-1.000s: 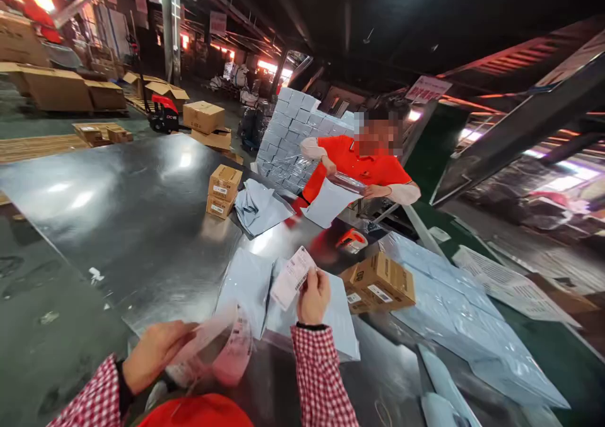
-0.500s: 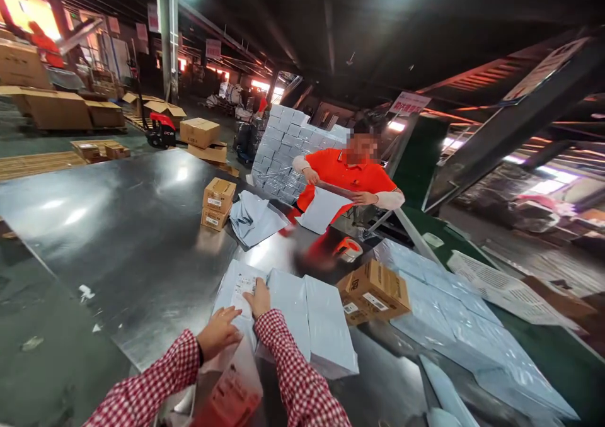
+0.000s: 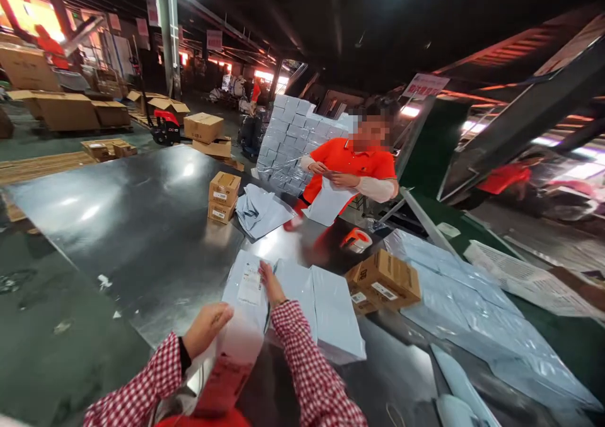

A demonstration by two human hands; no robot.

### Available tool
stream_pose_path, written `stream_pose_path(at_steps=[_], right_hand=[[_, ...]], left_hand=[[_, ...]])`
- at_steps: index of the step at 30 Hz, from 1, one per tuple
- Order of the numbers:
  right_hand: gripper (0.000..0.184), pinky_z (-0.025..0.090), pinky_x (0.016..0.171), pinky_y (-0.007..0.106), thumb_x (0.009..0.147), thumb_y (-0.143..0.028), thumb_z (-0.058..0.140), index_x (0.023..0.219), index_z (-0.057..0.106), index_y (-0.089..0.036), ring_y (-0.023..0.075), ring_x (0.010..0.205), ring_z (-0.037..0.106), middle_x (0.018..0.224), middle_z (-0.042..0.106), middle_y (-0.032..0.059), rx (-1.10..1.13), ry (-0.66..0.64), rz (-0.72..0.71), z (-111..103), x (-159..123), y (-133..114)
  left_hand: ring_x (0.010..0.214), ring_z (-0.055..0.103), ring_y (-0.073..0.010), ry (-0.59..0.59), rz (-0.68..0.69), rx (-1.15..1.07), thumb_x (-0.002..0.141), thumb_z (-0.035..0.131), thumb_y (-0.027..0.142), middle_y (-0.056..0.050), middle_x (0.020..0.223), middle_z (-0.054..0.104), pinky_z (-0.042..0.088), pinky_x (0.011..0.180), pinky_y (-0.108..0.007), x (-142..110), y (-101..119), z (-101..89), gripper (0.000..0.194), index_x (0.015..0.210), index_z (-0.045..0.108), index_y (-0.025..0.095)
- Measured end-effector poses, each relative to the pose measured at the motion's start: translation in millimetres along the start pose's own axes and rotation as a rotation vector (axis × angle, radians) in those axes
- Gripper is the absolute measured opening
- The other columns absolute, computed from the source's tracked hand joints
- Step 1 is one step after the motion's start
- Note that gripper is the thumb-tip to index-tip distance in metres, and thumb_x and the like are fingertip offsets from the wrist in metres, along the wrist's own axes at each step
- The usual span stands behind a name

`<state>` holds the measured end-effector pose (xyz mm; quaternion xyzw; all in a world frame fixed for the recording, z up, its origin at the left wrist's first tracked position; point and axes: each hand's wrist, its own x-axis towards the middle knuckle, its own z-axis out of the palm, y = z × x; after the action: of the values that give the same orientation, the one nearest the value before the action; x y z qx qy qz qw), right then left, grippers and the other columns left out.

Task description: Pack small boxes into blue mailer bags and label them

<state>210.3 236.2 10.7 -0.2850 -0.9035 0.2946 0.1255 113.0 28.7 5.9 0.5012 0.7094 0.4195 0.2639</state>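
Label already sitting on the grey mailer bag on the counter; right hand pressing it flat, fingers extended. Left hand gripping the bag's near end. Bag contents and seal state hidden; label print unreadable; reddish item below cut off.

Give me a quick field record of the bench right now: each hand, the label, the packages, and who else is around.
left hand: grips the near end of the labelled mailer bag
right hand: fingers flat on the bag beside the shipping label
label: lying flat on the bag's top face
neighbouring parcels: grey, side by side, right of that bag
cardboard box: further right, tilted
tape dispenser: orange, behind the box
surface: metal table
co-worker: orange shirt, across the table, handling a grey bag
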Motion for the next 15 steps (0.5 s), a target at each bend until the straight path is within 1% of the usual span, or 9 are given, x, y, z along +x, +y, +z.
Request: stream_pose_path(at_steps=[2,3,5,6,7,9,11,13,15], right_hand=[[0.065,0.061,0.085,0.031,0.104,-0.056,0.027,0.121,0.071,-0.011,0.0137,0.091,0.077,0.103,0.081,0.0117,0.348,-0.149,-0.049,-12,-29,-1],[0.067,0.060,0.088,0.035,0.098,-0.067,0.039,0.130,0.067,-0.016,0.0173,0.098,0.077,0.108,0.080,0.0122,0.584,-0.268,-0.076,-13,-46,-4],[0.083,0.056,0.098,0.044,0.074,-0.077,0.070,0.135,0.064,-0.022,0.0256,0.107,0.074,0.116,0.078,0.0133,0.981,-0.481,-0.111,-6,-80,-13],[0.085,0.054,0.100,0.046,0.062,-0.073,0.082,0.129,0.068,-0.022,0.0277,0.104,0.074,0.113,0.078,0.0128,1.086,-0.530,-0.097,1,-94,-18],[0.077,0.055,0.097,0.046,0.057,-0.066,0.088,0.119,0.072,-0.022,0.0274,0.097,0.074,0.106,0.078,0.0107,1.110,-0.533,-0.069,9,-105,-23],[0.053,0.058,0.085,0.042,0.062,-0.060,0.088,0.097,0.076,-0.022,0.0235,0.082,0.072,0.089,0.078,0.0063,1.087,-0.425,0.008,21,-117,-30],[0.045,0.058,0.077,0.037,0.069,-0.060,0.084,0.087,0.074,-0.021,0.0208,0.076,0.069,0.082,0.076,0.0044,1.069,-0.273,0.051,22,-120,-31],[0.044,0.057,0.078,0.036,0.070,-0.059,0.083,0.088,0.074,-0.021,0.0211,0.080,0.069,0.085,0.076,0.0045,1.052,-0.167,0.052,14,-120,-27],[0.044,0.057,0.080,0.037,0.070,-0.059,0.083,0.089,0.075,-0.021,0.0224,0.083,0.069,0.087,0.076,0.0048,1.049,-0.143,0.040,2,-124,-23]], left_hand=[[0.070,0.056,-0.0178,0.154,-0.047,-0.030,0.100,0.024,0.054,-0.004,0.072,0.062,0.047,0.068,-0.029,-6,26,-16.7,0.057,0.066,0.054,0.020],[0.069,0.054,-0.0167,0.227,-0.066,-0.045,0.099,0.027,0.055,-0.003,0.070,0.059,0.044,0.066,-0.028,-8,38,-23.2,0.054,0.065,0.052,0.020],[0.065,0.051,-0.0153,0.352,-0.092,-0.054,0.096,0.033,0.056,-0.001,0.066,0.055,0.041,0.063,-0.027,-8,56,-33.1,0.050,0.064,0.049,0.021],[0.064,0.049,-0.0151,0.396,-0.104,-0.041,0.094,0.034,0.058,-0.001,0.064,0.054,0.041,0.062,-0.027,-7,61,-37.3,0.050,0.062,0.048,0.021],[0.063,0.049,-0.0154,0.424,-0.117,-0.023,0.094,0.032,0.059,-0.001,0.063,0.054,0.041,0.061,-0.028,-6,62,-41.6,0.052,0.062,0.047,0.022],[0.068,0.056,-0.0182,0.412,-0.144,0.011,0.094,0.030,0.061,-0.005,0.071,0.063,0.047,0.067,-0.030,-6,56,-51.4,0.054,0.068,0.055,0.020],[0.093,0.067,-0.0262,0.347,-0.166,0.052,0.089,0.039,0.063,-0.013,0.103,0.074,0.054,0.085,-0.036,-11,47,-61.8,0.055,0.094,0.067,0.016],[0.131,0.057,-0.0341,0.285,-0.140,0.093,0.083,0.051,0.063,-0.018,0.144,0.061,0.047,0.109,-0.045,-19,46,-67.5,0.067,0.129,0.062,0.015],[0.150,0.036,-0.0346,0.211,-0.052,0.110,0.082,0.060,0.059,-0.015,0.163,0.041,0.035,0.122,-0.049,-28,57,-62.5,0.078,0.147,0.049,0.019]])
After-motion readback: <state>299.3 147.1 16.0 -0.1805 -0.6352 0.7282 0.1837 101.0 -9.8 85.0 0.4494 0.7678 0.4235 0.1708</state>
